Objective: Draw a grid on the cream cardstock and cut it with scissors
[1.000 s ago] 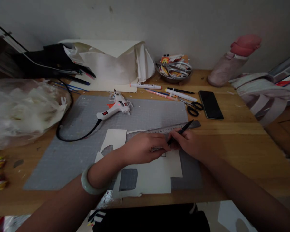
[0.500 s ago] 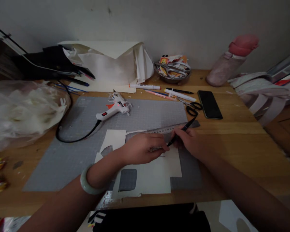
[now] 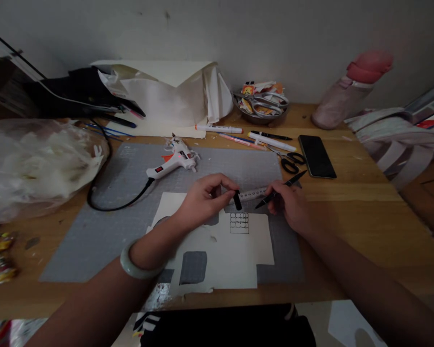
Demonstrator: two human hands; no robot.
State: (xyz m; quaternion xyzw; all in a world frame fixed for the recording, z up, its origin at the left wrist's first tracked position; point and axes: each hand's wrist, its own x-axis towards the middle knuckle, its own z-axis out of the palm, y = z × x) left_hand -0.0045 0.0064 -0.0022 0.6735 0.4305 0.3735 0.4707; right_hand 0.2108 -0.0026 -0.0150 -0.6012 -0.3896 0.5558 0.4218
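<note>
My left hand pinches a small black pen cap between thumb and fingertips, above the top edge of the cut white paper. In my right hand is a black pen, its tip pointing down and left, apart from the paper. A small ruled grid with rounded shapes is drawn on the paper near its top. Behind the hands lies a ruler, partly covered by my fingers. The paper has cut-out openings and rests on a grey cutting mat.
A white glue gun with a black cord lies on the mat. Black-handled scissors, a phone and markers are beyond the hands. A bowl of scraps, pink bottle and plastic bag stand farther out.
My left hand has lifted up and away from the grid, uncovering it, and the black cap now shows in its fingers. My right hand has shifted slightly right with the pen.
</note>
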